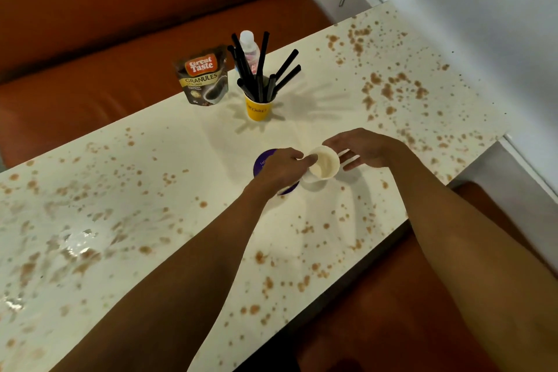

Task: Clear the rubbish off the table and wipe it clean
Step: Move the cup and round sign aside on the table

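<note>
- A white cup (pixel 323 164) is sitting tilted near the middle of the surface (pixel 169 160), its mouth facing the camera; the inside is looking pale and bare.
- A purple cup (pixel 267 160) is lying just beside it, mostly hidden under the left hand (pixel 285 169); its contents cannot be told.
- A yellow cup (pixel 258 109) is standing upright farther back, holding a bunch of black straws (pixel 262 69) that are fanning outward.
- A clear bottle (pixel 250 48) with a white cap is standing behind the straws, partly hidden.
- The left hand is reaching in palm down, its fingers (pixel 309 158) pinching the white cup's near rim.
- The right hand (pixel 359 146) is hovering at the cup's far side, fingers spread loosely, holding nothing.
- A dark pouch (pixel 203 77) is standing left of the yellow cup, reading "Great Taste GRANULES STRONG".
- The yellow cup is carrying writing too blurred to read, as is the purple one.
- Brown spots (pixel 386 90) are covering the surface, thickest at the far right and near left.
</note>
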Demonstrator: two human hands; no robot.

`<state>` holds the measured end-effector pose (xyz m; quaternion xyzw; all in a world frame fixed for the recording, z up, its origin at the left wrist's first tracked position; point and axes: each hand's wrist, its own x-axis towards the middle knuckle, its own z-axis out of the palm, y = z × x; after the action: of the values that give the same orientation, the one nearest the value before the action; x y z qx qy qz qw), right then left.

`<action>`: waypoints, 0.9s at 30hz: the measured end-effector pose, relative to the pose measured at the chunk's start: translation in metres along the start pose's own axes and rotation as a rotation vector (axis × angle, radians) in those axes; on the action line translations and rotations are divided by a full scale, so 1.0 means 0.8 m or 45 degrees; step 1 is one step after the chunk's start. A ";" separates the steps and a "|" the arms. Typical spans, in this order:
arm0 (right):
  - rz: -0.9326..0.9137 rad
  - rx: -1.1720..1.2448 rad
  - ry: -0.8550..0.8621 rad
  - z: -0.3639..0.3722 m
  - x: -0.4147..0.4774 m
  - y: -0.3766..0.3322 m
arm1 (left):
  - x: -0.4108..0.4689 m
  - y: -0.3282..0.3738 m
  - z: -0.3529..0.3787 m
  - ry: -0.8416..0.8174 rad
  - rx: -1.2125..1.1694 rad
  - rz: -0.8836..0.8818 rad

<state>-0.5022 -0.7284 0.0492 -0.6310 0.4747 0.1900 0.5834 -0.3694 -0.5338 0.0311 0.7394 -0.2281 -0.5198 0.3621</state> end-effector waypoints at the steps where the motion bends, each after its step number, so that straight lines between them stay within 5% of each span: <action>1: 0.006 0.031 -0.020 0.000 -0.004 0.004 | -0.002 -0.001 0.003 -0.013 0.004 0.011; 8: 0.024 0.273 -0.169 0.001 -0.013 0.019 | -0.003 -0.005 0.013 0.019 -0.057 0.024; 27: -0.170 0.523 -0.072 0.051 0.035 -0.087 | 0.038 0.006 -0.079 0.410 -0.288 -0.009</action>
<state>-0.4192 -0.7109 0.0554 -0.5235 0.4441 0.0678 0.7239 -0.2995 -0.5393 0.0289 0.7684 -0.1049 -0.4183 0.4729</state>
